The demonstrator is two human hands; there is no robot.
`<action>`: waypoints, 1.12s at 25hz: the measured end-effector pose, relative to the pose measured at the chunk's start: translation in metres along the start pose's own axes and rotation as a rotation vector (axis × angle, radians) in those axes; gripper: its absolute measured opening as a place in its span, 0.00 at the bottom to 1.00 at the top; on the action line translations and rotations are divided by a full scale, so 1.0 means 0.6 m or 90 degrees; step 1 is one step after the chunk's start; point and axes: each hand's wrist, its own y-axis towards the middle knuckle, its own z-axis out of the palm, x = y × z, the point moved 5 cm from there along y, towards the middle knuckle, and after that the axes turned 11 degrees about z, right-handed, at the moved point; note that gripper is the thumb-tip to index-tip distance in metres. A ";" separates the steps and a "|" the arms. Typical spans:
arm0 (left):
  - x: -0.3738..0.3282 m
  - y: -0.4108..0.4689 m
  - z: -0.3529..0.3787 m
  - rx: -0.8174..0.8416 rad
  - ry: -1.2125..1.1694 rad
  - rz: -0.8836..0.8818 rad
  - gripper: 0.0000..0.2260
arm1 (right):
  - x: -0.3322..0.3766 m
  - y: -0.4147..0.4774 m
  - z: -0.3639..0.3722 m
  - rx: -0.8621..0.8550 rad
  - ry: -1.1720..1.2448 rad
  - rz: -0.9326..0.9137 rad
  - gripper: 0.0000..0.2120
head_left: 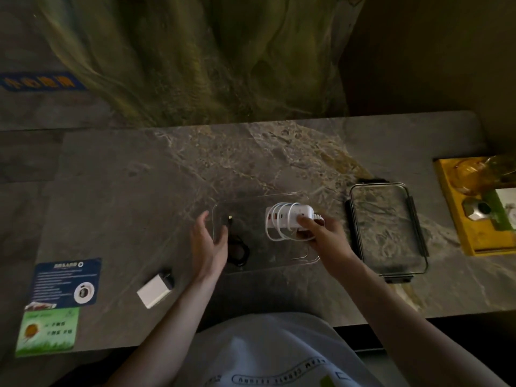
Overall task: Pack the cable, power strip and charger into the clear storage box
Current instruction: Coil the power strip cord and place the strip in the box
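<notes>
The clear storage box (303, 259) stands open on the dark stone table. A coiled black cable (237, 251) lies inside it at the left. My right hand (321, 233) grips the white power strip (289, 217), its white cord wound around it, over the right half of the box. My left hand (208, 241) is open at the box's left wall, fingers spread, holding nothing. The white charger (153, 290) lies on the table left of the box, near the front edge.
The box's clear lid (388, 227) with dark clips lies to the right. Beyond it sits a yellow tray (460, 219) with small items. A blue card (65, 282) and a green card (47, 331) lie at the front left. A curtain hangs behind the table.
</notes>
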 end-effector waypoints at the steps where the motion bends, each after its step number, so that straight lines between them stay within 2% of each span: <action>1: 0.016 0.005 0.003 0.029 0.004 -0.056 0.26 | 0.000 0.012 0.001 -0.013 -0.013 0.005 0.07; 3: 0.032 0.011 0.016 0.082 -0.011 -0.116 0.27 | 0.000 0.032 0.009 -0.014 -0.027 0.006 0.05; 6: 0.043 0.012 0.028 0.115 -0.007 -0.133 0.23 | -0.015 0.064 0.025 -0.015 -0.014 0.043 0.09; 11: 0.036 0.012 0.021 0.098 0.064 -0.070 0.19 | -0.051 0.111 0.047 0.041 0.045 0.113 0.15; 14: 0.034 0.012 0.021 0.109 0.053 -0.056 0.19 | -0.060 0.132 0.056 0.071 0.102 0.149 0.13; 17: 0.038 0.009 0.019 0.106 0.061 -0.054 0.19 | -0.065 0.150 0.061 0.104 0.080 0.171 0.10; 21: 0.046 0.012 0.022 0.103 0.069 -0.053 0.18 | -0.078 0.171 0.055 0.113 0.048 0.237 0.20; 23: 0.046 0.012 0.023 0.102 0.082 -0.056 0.19 | -0.084 0.176 0.056 0.136 0.040 0.268 0.18; 25: 0.044 0.012 0.024 0.101 0.087 -0.052 0.19 | -0.087 0.180 0.054 0.111 0.051 0.287 0.17; 28: 0.046 0.013 0.025 0.094 0.088 -0.050 0.20 | -0.093 0.178 0.062 0.112 0.061 0.297 0.27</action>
